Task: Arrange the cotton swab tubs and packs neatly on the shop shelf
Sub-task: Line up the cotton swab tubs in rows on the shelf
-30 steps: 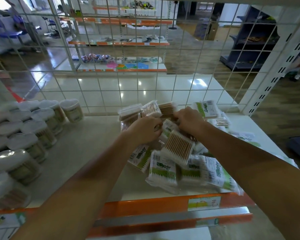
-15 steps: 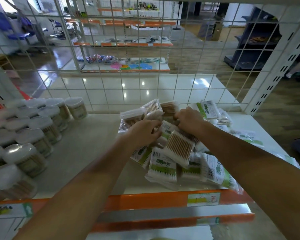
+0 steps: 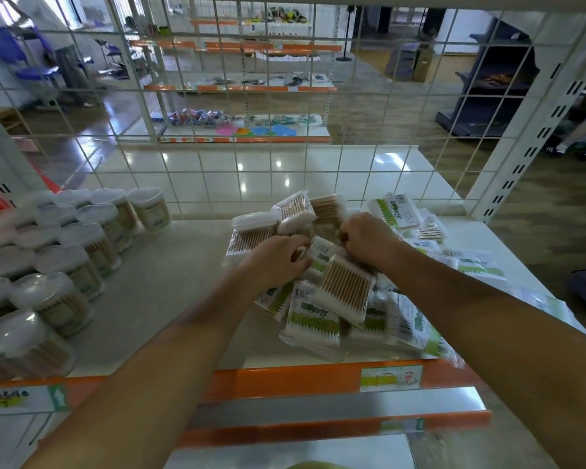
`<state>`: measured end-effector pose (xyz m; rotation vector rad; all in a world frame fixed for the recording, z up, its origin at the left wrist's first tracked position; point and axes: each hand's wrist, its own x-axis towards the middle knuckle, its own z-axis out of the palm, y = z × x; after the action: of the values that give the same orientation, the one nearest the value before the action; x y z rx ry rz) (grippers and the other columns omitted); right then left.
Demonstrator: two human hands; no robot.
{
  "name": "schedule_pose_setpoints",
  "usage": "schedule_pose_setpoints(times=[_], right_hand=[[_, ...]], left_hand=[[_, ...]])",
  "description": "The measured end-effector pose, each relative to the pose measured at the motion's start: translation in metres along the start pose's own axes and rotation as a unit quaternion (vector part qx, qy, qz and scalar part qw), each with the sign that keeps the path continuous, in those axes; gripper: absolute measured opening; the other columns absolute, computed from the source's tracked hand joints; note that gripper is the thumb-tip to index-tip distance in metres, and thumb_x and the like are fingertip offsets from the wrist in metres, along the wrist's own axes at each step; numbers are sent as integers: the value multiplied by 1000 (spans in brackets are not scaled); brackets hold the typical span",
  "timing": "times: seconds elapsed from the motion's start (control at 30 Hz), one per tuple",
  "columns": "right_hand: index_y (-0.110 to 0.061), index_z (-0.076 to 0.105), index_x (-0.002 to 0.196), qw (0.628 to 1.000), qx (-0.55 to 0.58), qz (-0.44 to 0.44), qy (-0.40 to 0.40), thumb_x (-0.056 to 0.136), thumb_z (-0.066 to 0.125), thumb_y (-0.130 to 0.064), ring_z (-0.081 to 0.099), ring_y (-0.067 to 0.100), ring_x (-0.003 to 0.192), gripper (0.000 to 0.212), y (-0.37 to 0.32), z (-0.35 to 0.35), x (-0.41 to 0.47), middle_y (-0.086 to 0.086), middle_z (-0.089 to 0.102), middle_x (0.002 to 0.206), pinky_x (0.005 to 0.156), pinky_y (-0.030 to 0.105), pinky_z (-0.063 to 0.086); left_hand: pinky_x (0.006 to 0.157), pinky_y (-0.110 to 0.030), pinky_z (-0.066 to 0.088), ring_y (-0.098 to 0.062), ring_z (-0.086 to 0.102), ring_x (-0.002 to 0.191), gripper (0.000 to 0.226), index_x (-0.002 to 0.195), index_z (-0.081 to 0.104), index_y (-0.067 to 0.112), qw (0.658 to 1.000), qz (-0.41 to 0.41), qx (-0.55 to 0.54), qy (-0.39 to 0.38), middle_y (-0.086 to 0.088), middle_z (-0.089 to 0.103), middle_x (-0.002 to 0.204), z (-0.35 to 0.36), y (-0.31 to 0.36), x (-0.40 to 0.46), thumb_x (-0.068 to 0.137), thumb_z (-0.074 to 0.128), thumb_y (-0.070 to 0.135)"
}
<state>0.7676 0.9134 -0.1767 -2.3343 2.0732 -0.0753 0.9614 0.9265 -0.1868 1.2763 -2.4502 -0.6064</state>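
I see my left hand (image 3: pixel 278 262) with fingers curled into the heap of cotton swab packs (image 3: pixel 322 299), and my right hand (image 3: pixel 366 240) fisted on packs at the heap's far side. The heap lies centre-right on the white shelf (image 3: pixel 156 286); round tubs (image 3: pixel 82 252) stand in rows at its left, before the wire grid (image 3: pixel 217 130).

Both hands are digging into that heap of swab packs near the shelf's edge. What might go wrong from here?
1. The loose pile of clear plastic cotton swab packs overhangs the orange shelf front rail; pulling with the left hand or right hand could tip some off.
2. A sweeping forearm might knock the round white-lidded swab tubs, which stand in rows at the left.
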Motion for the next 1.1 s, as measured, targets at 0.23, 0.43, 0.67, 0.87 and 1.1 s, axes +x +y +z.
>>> schedule_pose_setpoints(times=[0.23,0.43,0.67,0.87,1.1], right_hand=[[-6,46,117,993,83,24,80,88,53,-11,56,25,90,30,-5,-2,8,11,53,107,71,32,44],[-10,32,129,992,84,46,84,84,62,-14,54,31,92,54,-4,-6,21,17,41,120,66,34,41],[-15,23,135,992,107,51,49,82,63,-26,53,33,100,67,-1,2,36,19,42,123,76,39,46],[-13,33,127,980,172,76,67,86,57,-20,49,23,84,47,0,3,44,16,51,112,67,32,37],[-9,41,113,959,250,88,101,83,64,-20,42,17,79,40,2,-1,31,10,40,104,53,20,30]], left_hand=[[64,-20,45,-13,61,75,27,114,60,14,1000,-13,6,-3,2,65,88,-3,6,-6,93,52,29],[68,-14,44,-8,57,76,26,116,59,12,1000,-16,16,0,3,60,93,-13,14,-8,94,51,23],[69,-17,47,-12,62,79,27,118,58,15,999,-33,8,20,-2,66,98,-11,11,-6,94,51,25],[70,-20,51,-14,64,81,25,113,62,13,997,-54,-28,39,-4,68,97,-6,3,-8,93,54,25],[71,-24,53,-16,64,81,21,110,62,12,991,-82,-96,52,-5,66,94,0,12,-3,92,54,20]])
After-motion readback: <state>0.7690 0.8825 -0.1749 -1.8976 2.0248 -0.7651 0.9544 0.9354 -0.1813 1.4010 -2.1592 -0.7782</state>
